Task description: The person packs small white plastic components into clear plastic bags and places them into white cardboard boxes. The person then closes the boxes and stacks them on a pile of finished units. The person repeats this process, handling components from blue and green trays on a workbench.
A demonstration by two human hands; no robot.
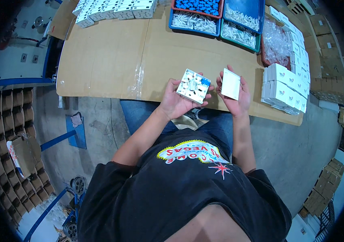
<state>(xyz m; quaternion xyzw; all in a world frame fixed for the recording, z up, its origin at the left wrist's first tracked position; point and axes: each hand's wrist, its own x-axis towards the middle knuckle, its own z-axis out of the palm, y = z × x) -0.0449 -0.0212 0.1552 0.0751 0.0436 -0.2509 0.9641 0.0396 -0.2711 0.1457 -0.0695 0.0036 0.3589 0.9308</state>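
Note:
In my left hand (pixel 176 100) rests a square white plastic housing (pixel 193 86), its inner side up, with small dark parts and a blue piece at one corner. A clear bag of small pieces seems to lie on its middle; it is too small to be sure. My right hand (pixel 237 98) grips a flat white rectangular cover (pixel 231 84), thumb and fingers at its edges. Both hands are above the near edge of the cardboard-covered table (pixel 103 66), a short gap between the two parts.
Trays at the back hold blue plugs (pixel 198 5) and white plugs (pixel 194 22). Stacked white boxes (pixel 283 86) stand at the right, beside a tray of clear plastic bags (pixel 276 42). Rows of white housings (pixel 117 10) line the back left. Cardboard dividers (pixel 8 121) stand beyond the left side.

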